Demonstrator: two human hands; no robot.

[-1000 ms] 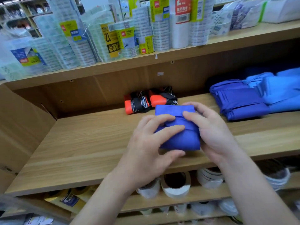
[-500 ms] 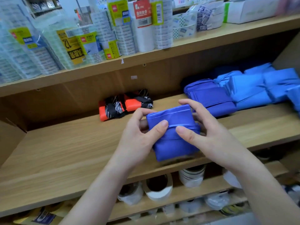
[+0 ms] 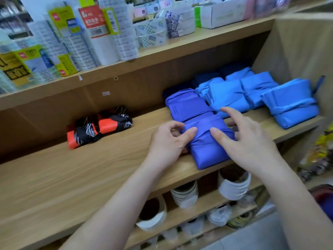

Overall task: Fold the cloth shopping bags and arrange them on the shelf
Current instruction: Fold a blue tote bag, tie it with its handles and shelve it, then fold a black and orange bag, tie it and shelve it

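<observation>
— What is the place like?

— A shop's wooden shelf (image 3: 90, 168) with a board side panel (image 3: 297, 51) at its right end. Packs of tape (image 3: 81, 42) stand on the shelf above and tape rolls (image 3: 185, 193) on the one below. An orange-and-black bag (image 3: 97, 129) lies at the back, and lighter blue bags (image 3: 234, 94) are stacked on the right.

— And the folded blue bag (image 3: 207, 147)?

— It lies flat near the front edge, touching a matching folded bag (image 3: 187, 105) behind it. The left hand (image 3: 167, 141) pinches its left edge, thumb on top. The right hand (image 3: 246, 141) holds its right side, forefinger lifted.

— What has changed?

— Half a second ago both hands held it in the air, further left. Now it is down beside the blue stacks.
</observation>
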